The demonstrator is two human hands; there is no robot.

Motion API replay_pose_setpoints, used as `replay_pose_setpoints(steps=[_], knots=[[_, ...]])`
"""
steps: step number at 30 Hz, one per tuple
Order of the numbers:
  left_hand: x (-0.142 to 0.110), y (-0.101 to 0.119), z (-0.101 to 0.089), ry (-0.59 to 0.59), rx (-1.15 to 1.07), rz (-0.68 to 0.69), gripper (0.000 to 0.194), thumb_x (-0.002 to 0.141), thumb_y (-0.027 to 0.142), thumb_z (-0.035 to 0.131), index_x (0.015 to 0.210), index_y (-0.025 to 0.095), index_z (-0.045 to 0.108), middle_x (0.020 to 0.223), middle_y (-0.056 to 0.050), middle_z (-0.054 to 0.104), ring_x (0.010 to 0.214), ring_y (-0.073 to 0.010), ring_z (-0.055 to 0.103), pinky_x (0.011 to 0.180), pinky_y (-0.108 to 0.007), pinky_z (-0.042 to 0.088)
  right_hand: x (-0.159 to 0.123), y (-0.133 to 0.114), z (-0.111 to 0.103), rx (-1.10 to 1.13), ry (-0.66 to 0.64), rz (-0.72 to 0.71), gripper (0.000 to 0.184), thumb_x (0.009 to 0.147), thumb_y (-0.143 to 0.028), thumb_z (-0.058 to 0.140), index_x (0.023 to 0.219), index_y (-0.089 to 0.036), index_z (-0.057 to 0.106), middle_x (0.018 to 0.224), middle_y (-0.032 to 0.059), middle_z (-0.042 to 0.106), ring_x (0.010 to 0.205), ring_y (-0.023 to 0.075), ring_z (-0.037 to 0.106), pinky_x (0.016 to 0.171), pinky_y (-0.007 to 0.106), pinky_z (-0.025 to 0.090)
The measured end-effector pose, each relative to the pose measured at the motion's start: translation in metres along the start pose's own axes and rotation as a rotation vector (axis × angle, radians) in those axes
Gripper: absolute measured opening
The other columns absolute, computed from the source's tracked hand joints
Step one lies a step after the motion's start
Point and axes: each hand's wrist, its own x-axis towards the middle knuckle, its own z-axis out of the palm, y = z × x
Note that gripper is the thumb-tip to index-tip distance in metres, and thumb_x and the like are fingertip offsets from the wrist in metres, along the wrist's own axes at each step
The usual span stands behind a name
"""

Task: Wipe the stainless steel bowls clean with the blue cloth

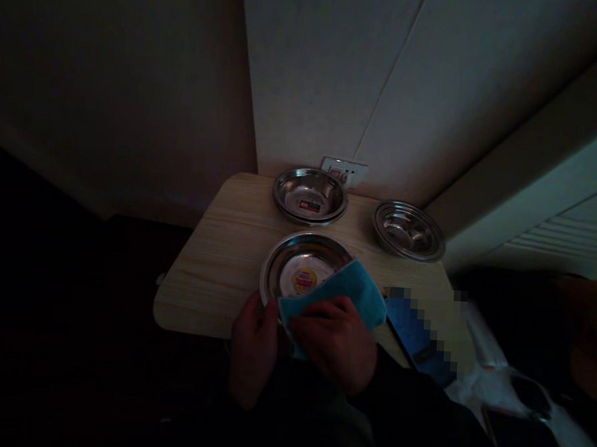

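Observation:
A round stainless steel basin (282, 261) with a yellow and red sticker inside is at the near side of the small table. My left hand (255, 344) grips its near left rim, thumb over the edge. In my right hand (335, 339) is a turquoise cloth (362, 293), pressed by bent fingers over the basin's near right rim. The cloth covers that part of the basin. Behind it sits a stack of steel basins (307, 194), the top one with a dark red label. Another stack of nested steel bowls (409, 232) stands to the right.
The light wood table (200, 272) has rounded corners and touches the wall. A wall socket (345, 169) is just behind the basins. A phone (417, 333), partly pixelated, lies at the right edge. White plastic and dark items (528, 429) are at lower right. The room is dim.

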Motion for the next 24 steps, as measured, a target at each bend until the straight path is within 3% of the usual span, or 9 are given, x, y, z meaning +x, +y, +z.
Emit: replay_pose_setpoints(steps=[3, 6, 12, 19, 24], knots=[[-0.002, 0.000, 0.000, -0.032, -0.046, -0.072, 0.035, 0.078, 0.043, 0.054, 0.101, 0.018, 0.060, 0.043, 0.005, 0.053, 0.037, -0.0142, 0.048, 0.037, -0.023, 0.037, -0.014, 0.014, -0.018, -0.029, -0.046, -0.023, 0.014, 0.089, -0.019, 0.052, 0.094, -0.024, 0.065, 0.077, -0.0010, 0.072, 0.086, 0.0156, 0.060, 0.075, 0.034, 0.028], [-0.003, 0.000, 0.002, -0.040, -0.061, -0.065, 0.037, 0.078, 0.045, 0.053, 0.103, 0.018, 0.059, 0.043, 0.005, 0.052, 0.036, -0.0139, 0.048, 0.036, -0.022, 0.036, -0.020, 0.020, -0.029, -0.035, -0.061, -0.012, 0.017, 0.091, -0.019, 0.049, 0.093, -0.024, 0.065, 0.080, -0.0001, 0.072, 0.085, 0.0159, 0.060, 0.075, 0.035, 0.028], [-0.001, 0.000, -0.001, -0.020, -0.013, -0.012, 0.030, 0.077, 0.043, 0.055, 0.092, 0.018, 0.061, 0.051, 0.003, 0.056, 0.039, -0.0122, 0.049, 0.038, -0.021, 0.037, 0.004, 0.000, -0.003, 0.072, -0.058, -0.001, 0.013, 0.089, -0.018, 0.053, 0.085, -0.022, 0.064, 0.078, -0.0018, 0.072, 0.084, 0.0148, 0.061, 0.074, 0.034, 0.028], [-0.001, -0.001, -0.002, -0.047, -0.057, -0.058, 0.035, 0.078, 0.045, 0.054, 0.100, 0.018, 0.059, 0.040, 0.006, 0.050, 0.035, -0.0139, 0.048, 0.035, -0.022, 0.036, -0.017, 0.015, -0.026, -0.004, -0.099, -0.046, 0.016, 0.090, -0.017, 0.050, 0.092, -0.023, 0.064, 0.079, -0.0012, 0.072, 0.085, 0.0167, 0.060, 0.078, 0.036, 0.027], [0.000, 0.001, -0.001, -0.036, -0.022, -0.023, 0.029, 0.078, 0.043, 0.053, 0.091, 0.018, 0.061, 0.045, 0.005, 0.053, 0.035, -0.0121, 0.048, 0.034, -0.020, 0.034, -0.001, 0.001, -0.016, 0.031, -0.193, 0.073, 0.010, 0.087, -0.018, 0.055, 0.084, -0.021, 0.065, 0.078, -0.0011, 0.071, 0.084, 0.0157, 0.059, 0.074, 0.034, 0.028]])
